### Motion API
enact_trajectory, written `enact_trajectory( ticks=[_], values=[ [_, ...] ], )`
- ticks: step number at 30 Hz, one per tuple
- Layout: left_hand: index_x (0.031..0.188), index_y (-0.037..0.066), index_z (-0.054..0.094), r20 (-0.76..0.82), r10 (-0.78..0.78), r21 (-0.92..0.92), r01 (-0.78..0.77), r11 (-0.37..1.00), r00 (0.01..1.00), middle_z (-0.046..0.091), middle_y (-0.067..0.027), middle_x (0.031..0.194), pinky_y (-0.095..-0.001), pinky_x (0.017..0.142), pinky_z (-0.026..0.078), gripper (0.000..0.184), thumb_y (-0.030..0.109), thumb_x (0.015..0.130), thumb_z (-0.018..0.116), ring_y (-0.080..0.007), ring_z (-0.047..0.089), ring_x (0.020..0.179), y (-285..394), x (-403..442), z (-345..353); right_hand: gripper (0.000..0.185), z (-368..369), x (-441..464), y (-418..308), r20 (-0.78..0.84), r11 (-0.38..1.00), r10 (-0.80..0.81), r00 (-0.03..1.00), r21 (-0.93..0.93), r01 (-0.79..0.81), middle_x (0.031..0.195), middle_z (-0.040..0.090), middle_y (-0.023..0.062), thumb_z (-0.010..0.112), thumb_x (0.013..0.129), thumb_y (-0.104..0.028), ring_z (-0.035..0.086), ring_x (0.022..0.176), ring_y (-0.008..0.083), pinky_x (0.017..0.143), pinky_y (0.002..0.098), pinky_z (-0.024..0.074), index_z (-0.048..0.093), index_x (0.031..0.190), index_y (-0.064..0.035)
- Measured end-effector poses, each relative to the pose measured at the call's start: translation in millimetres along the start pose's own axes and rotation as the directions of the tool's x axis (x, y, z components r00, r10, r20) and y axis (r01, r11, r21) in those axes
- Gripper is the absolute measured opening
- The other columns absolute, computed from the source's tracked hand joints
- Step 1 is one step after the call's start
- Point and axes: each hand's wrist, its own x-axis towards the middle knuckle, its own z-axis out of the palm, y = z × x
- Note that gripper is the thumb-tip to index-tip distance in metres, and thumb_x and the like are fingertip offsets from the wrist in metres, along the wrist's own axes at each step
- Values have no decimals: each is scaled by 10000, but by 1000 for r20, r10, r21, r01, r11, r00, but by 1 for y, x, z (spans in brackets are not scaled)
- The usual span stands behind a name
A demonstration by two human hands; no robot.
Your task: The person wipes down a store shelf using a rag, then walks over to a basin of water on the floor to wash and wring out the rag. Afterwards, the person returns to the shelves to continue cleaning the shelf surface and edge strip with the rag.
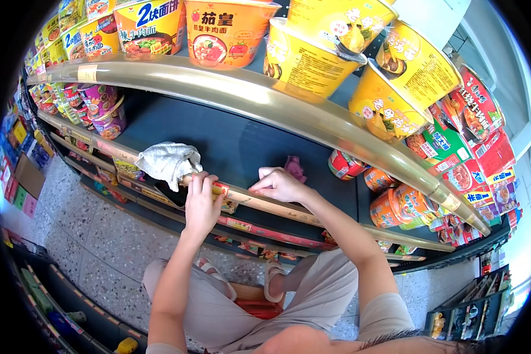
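My left hand (202, 197) is at the front edge of a dark shelf (218, 127), its fingers bent over the price strip (242, 196). A crumpled whitish cloth (170, 164) lies over the edge, just beyond and left of that hand. Further right, my right hand (280, 185) is closed at the same strip, fingertips pressed together against its upper edge. Whatever is between those fingertips is too small to make out. Behind the right hand, a crumpled purple cloth (295, 169) lies on the shelf.
Yellow noodle tubs (312, 62) and an orange tub (227, 32) stand on the upper shelf. Purple tubs (109, 118) are at the left of the dark shelf, and orange tubs (404, 202) at its right. Lower shelves hold packets. A brown box (30, 176) is on the left.
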Motion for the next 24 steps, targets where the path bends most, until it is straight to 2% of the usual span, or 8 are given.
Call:
enact_trajectory(
  ticks=[7, 11, 18, 24],
  values=[
    [1139, 22, 548, 5, -5, -6, 5, 1000, 1000, 513, -170, 1182, -448, 930, 457, 477, 32, 713, 762, -388, 530, 1094, 0, 0, 1, 170, 6, 9, -6, -145, 993, 60, 988, -92, -74, 713, 554, 97, 751, 800, -111, 560, 648, 228, 592, 366, 444, 780, 967, -116],
    [1144, 26, 549, 11, -21, -16, 21, 1000, 1000, 514, -167, 1185, -448, 925, 458, 480, 27, 714, 762, -388, 531, 1087, 0, 0, 1, 132, 6, 24, -4, -192, 980, 133, 972, -122, -159, 777, 601, 104, 732, 815, -166, 628, 705, 296, 644, 414, 499, 785, 937, -163],
    [1146, 26, 547, 16, -28, -19, 29, 999, 999, 512, -170, 1194, -445, 927, 459, 481, 27, 716, 763, -389, 531, 1093, 0, 0, 0, 120, 8, 52, 14, -323, 951, 190, 927, -174, -255, 829, 643, 93, 752, 798, -218, 657, 761, 309, 692, 403, 534, 786, 910, -188],
    [1145, 27, 545, 29, -43, -40, 44, 998, 999, 512, -182, 1208, -442, 943, 457, 473, 30, 726, 763, -395, 527, 1124, 0, 1, -1, 96, 8, 79, 26, -391, 904, 306, 868, -169, -394, 880, 661, 84, 744, 809, -221, 666, 830, 313, 761, 416, 551, 784, 893, -198]
  ],
)
